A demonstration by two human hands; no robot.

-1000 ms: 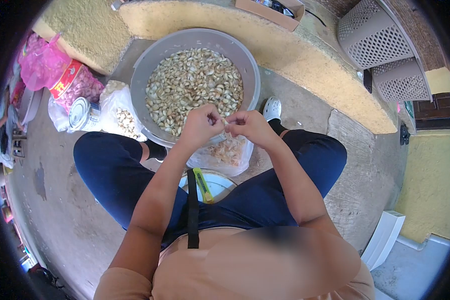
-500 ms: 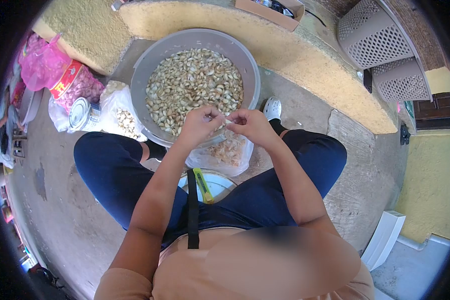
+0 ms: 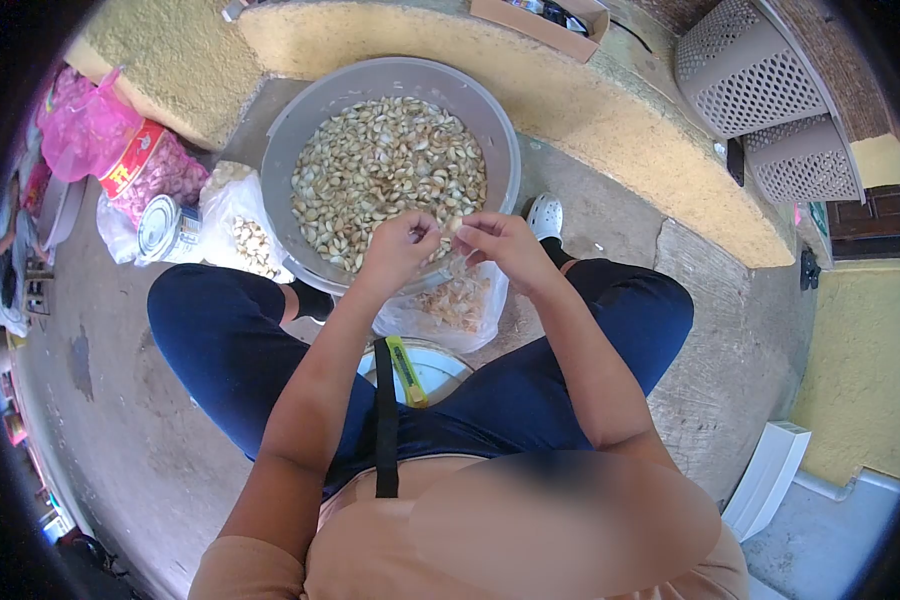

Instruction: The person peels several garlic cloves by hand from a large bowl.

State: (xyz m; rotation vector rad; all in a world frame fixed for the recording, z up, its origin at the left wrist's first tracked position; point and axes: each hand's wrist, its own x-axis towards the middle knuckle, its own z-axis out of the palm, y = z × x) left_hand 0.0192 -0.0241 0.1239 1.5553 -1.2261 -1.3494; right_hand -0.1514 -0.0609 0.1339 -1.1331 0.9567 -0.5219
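Since a second ago, the two hands have drawn slightly apart and risen a little over the near rim of the grey basin. They were then pressed fingertip to fingertip. The right hand is now pinched narrowly on a single garlic clove, held at the fingertips just above the basin's edge. The left hand is curled tight, thumb against forefinger. Whether it grips a scrap of skin cannot be told. Judgement: the separation suggests that the skin is coming away from the clove.

The basin holds a deep heap of loose cloves. Directly under the hands a clear plastic bag holds papery peelings. To the left stand a white bag of cloves, a tin can and a red net sack. A yellow-green cutter lies on a white lid between the knees. Nothing obstructs the hands, though the basin rim is close beneath them.
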